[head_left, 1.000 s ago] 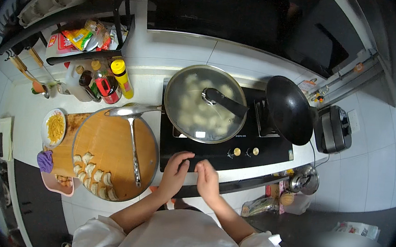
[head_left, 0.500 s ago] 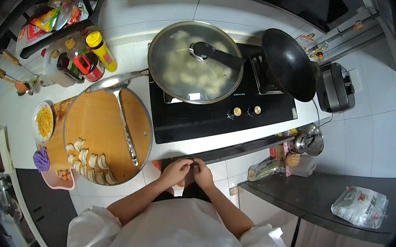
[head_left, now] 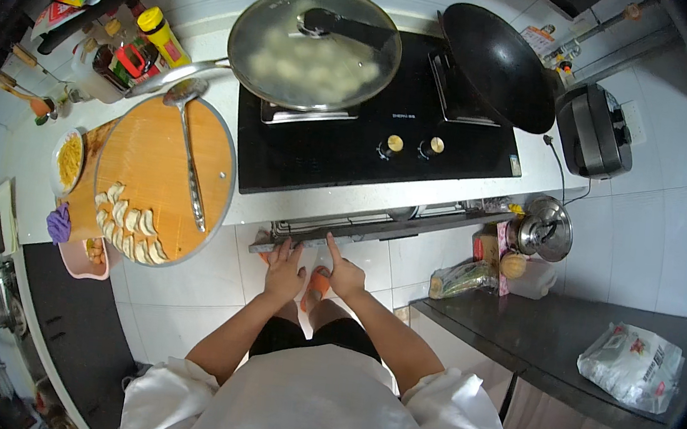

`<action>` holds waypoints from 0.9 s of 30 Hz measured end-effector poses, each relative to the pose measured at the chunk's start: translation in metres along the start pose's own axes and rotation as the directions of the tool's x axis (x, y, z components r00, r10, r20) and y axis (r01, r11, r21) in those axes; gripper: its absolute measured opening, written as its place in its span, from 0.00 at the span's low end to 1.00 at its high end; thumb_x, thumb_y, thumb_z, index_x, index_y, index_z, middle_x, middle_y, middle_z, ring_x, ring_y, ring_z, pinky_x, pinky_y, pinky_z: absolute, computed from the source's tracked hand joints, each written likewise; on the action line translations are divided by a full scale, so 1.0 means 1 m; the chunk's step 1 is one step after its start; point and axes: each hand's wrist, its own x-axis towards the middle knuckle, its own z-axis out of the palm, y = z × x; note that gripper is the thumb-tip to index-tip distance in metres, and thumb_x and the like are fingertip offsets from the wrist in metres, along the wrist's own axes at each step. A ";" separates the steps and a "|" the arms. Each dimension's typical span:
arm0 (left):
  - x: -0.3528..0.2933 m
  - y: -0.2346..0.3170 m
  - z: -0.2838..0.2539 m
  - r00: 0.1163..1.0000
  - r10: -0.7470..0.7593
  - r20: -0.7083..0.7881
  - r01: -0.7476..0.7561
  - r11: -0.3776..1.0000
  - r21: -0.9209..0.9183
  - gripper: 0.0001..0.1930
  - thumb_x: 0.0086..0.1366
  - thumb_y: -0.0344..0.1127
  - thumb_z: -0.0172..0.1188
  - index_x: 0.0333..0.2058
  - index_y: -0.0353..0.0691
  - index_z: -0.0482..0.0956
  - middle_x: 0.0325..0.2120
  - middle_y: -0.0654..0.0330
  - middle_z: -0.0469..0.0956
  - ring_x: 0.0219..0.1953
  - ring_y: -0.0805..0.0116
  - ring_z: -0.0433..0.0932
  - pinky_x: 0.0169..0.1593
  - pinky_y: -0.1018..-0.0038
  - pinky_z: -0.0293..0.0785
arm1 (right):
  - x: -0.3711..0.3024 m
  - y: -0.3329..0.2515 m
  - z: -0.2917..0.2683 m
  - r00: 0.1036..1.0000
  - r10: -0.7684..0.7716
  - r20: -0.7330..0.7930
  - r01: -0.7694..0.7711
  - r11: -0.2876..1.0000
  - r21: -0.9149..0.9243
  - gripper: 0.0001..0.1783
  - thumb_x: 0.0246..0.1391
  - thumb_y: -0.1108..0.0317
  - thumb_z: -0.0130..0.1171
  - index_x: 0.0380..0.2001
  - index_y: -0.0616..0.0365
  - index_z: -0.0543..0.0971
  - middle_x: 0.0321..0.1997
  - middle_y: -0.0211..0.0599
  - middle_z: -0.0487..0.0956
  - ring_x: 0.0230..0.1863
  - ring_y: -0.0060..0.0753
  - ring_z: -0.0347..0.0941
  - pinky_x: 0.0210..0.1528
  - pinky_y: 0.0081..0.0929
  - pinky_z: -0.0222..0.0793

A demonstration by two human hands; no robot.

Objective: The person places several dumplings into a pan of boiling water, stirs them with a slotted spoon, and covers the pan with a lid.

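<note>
Below the hob, a drawer (head_left: 370,236) is pulled partly out, showing metal racks inside. My left hand (head_left: 283,273) lies against its front edge, fingers stretched forward. Just right of it, my right hand (head_left: 345,277) is at the same edge with its index finger extended and the other fingers partly hidden. Neither hand holds anything visible. On the black hob (head_left: 324,158), a pan is covered by a glass lid (head_left: 315,48) with pale dumplings visible beneath. To the left, raw dumplings (head_left: 134,230) and a metal ladle (head_left: 192,153) rest on a round board (head_left: 129,142).
A black wok (head_left: 493,67) stands on the right burner, beside a dark appliance (head_left: 595,132). Bottles (head_left: 161,34) and a plate of yellow shreds (head_left: 69,161) are at the left. A lower counter (head_left: 548,337) at the right holds a white plastic bag (head_left: 629,366).
My hands have moved apart from each other and onto the drawer's front edge. More of the drawer's inside shows. The view has shifted, so the hob sits higher.
</note>
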 end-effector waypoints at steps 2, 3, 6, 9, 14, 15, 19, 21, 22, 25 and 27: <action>-0.009 0.004 0.002 1.000 0.028 0.005 -0.028 0.999 0.019 0.33 0.56 0.33 0.58 0.62 0.40 0.62 0.65 0.40 0.51 0.65 0.34 0.52 0.67 0.54 0.54 | -0.002 0.016 0.003 1.000 -0.006 -0.017 0.004 0.993 -0.114 0.56 0.51 0.67 0.58 0.71 0.30 0.32 0.33 0.50 0.81 0.36 0.48 0.80 0.36 0.41 0.75; -0.014 0.009 -0.001 0.999 0.049 -0.002 -0.049 0.998 0.039 0.34 0.55 0.33 0.58 0.63 0.39 0.61 0.66 0.41 0.50 0.65 0.34 0.51 0.67 0.54 0.53 | -0.002 0.023 0.002 1.000 -0.005 -0.028 0.001 0.989 -0.149 0.56 0.50 0.69 0.57 0.71 0.30 0.32 0.34 0.50 0.81 0.36 0.47 0.80 0.36 0.40 0.75; -0.017 0.017 0.004 0.998 0.049 -0.039 -0.047 0.998 0.045 0.37 0.54 0.30 0.58 0.64 0.37 0.57 0.67 0.41 0.46 0.67 0.35 0.47 0.69 0.55 0.49 | -0.003 0.036 -0.002 0.996 0.011 -0.085 -0.027 0.983 -0.181 0.58 0.46 0.75 0.55 0.71 0.37 0.30 0.31 0.49 0.81 0.32 0.46 0.80 0.33 0.40 0.75; -0.015 0.022 0.015 0.996 -0.018 -0.091 0.016 1.000 -0.022 0.37 0.54 0.31 0.59 0.64 0.36 0.57 0.67 0.40 0.46 0.68 0.36 0.46 0.69 0.55 0.47 | -0.006 0.047 -0.007 0.974 0.051 -0.223 -0.060 0.998 -0.034 0.59 0.44 0.75 0.55 0.71 0.46 0.28 0.27 0.48 0.81 0.26 0.48 0.79 0.27 0.41 0.73; -0.009 0.032 0.021 0.994 -0.085 -0.069 0.076 0.989 -0.124 0.37 0.53 0.32 0.61 0.63 0.36 0.61 0.68 0.41 0.45 0.68 0.39 0.45 0.69 0.57 0.46 | -0.006 0.042 -0.012 0.986 0.118 -0.122 -0.106 0.989 0.101 0.59 0.46 0.75 0.55 0.70 0.42 0.27 0.26 0.48 0.80 0.27 0.51 0.78 0.30 0.44 0.72; -0.009 0.036 0.017 0.994 -0.080 -0.081 0.068 0.987 -0.143 0.34 0.56 0.32 0.60 0.63 0.36 0.62 0.67 0.41 0.49 0.68 0.42 0.48 0.68 0.60 0.51 | -0.005 0.036 -0.009 0.995 0.070 -0.073 -0.064 0.994 0.088 0.58 0.47 0.73 0.55 0.70 0.40 0.28 0.28 0.49 0.80 0.29 0.51 0.78 0.32 0.44 0.73; -0.006 0.031 0.013 0.982 -0.120 -0.147 0.050 0.912 -0.408 0.28 0.60 0.31 0.57 0.61 0.36 0.65 0.60 0.42 0.64 0.61 0.49 0.64 0.62 0.67 0.62 | 0.004 0.000 0.011 0.997 -0.081 -0.002 0.078 0.957 0.279 0.50 0.51 0.70 0.54 0.72 0.38 0.39 0.30 0.50 0.80 0.32 0.53 0.78 0.35 0.45 0.73; -0.010 0.032 -0.004 0.969 -0.218 -0.118 0.122 0.835 -0.537 0.25 0.63 0.33 0.54 0.58 0.35 0.67 0.56 0.46 0.70 0.60 0.50 0.67 0.63 0.66 0.62 | 0.001 -0.023 0.016 0.990 -0.102 -0.098 0.131 0.920 0.369 0.44 0.52 0.69 0.54 0.70 0.41 0.48 0.30 0.51 0.80 0.32 0.54 0.78 0.36 0.46 0.72; -0.013 0.033 -0.013 0.961 -0.233 -0.149 0.104 0.802 -0.588 0.24 0.63 0.32 0.54 0.58 0.34 0.68 0.55 0.46 0.71 0.59 0.51 0.68 0.62 0.67 0.63 | -0.002 -0.035 0.015 0.983 -0.110 -0.143 0.161 0.898 0.411 0.41 0.53 0.69 0.54 0.69 0.42 0.52 0.30 0.51 0.80 0.32 0.55 0.78 0.36 0.47 0.72; -0.026 0.028 -0.039 0.929 -0.273 -0.250 -0.005 0.666 -0.746 0.20 0.65 0.27 0.49 0.56 0.33 0.70 0.55 0.49 0.71 0.58 0.57 0.70 0.60 0.71 0.64 | -0.014 -0.086 -0.006 0.958 -0.223 -0.183 0.288 0.754 0.590 0.30 0.57 0.71 0.51 0.64 0.51 0.61 0.31 0.48 0.78 0.33 0.48 0.76 0.36 0.38 0.70; -0.035 0.028 -0.064 0.902 -0.302 -0.308 -0.072 0.598 -0.798 0.19 0.65 0.25 0.48 0.56 0.33 0.69 0.56 0.50 0.70 0.59 0.58 0.69 0.61 0.71 0.63 | -0.023 -0.123 -0.028 0.945 -0.271 -0.186 0.326 0.697 0.639 0.28 0.59 0.73 0.49 0.63 0.55 0.62 0.33 0.45 0.78 0.33 0.42 0.75 0.38 0.33 0.69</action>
